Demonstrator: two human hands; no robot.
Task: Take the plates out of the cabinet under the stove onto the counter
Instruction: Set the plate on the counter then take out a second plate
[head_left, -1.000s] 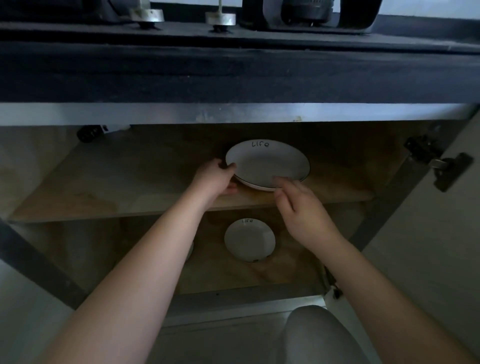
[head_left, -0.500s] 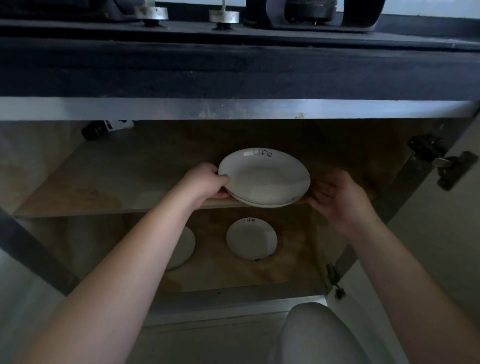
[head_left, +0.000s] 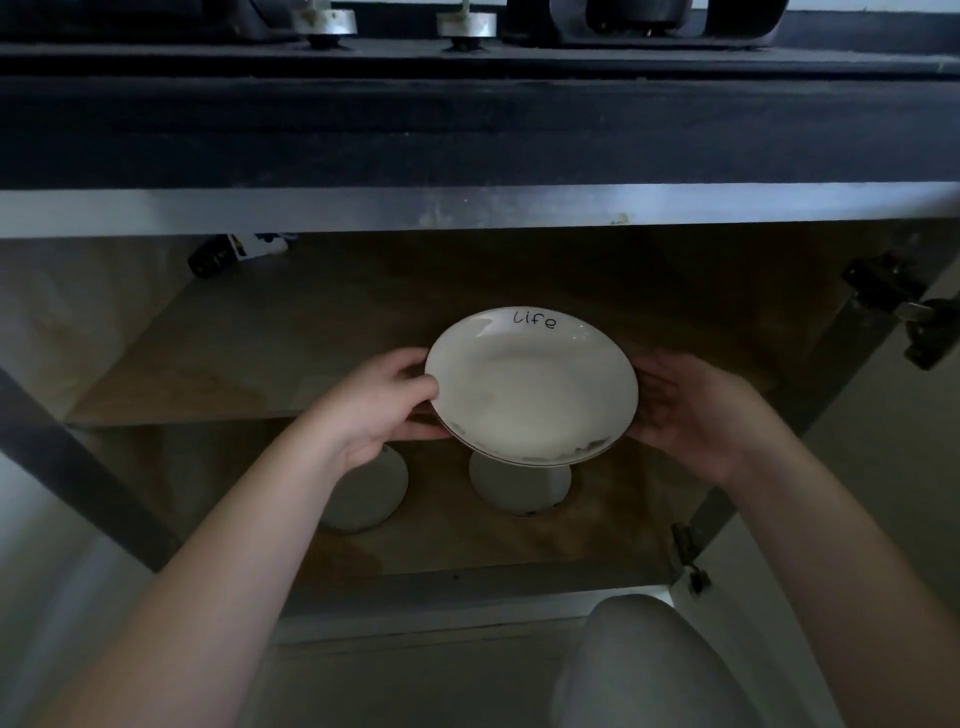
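A white plate (head_left: 530, 387) with "Life" written on its far rim is held in the air in front of the cabinet's upper shelf (head_left: 234, 358). My left hand (head_left: 382, 402) grips its left rim, thumb on top. My right hand (head_left: 685, 410) cups its right rim from the side and below. On the cabinet floor lie two more white plates: one (head_left: 519, 486) partly hidden under the held plate, another (head_left: 363, 493) partly hidden behind my left forearm.
Above the cabinet runs the dark counter edge (head_left: 467, 130) with the stove's burner parts (head_left: 465, 23) on top. The open door with hinges (head_left: 919, 317) stands at the right. A dark bottle (head_left: 228, 252) lies at the shelf's back left. My knee (head_left: 639, 670) is at the bottom.
The plate has come off the upper shelf and toward me. My right hand moved from its front rim to its right side and now holds it; the left hand kept its grip.
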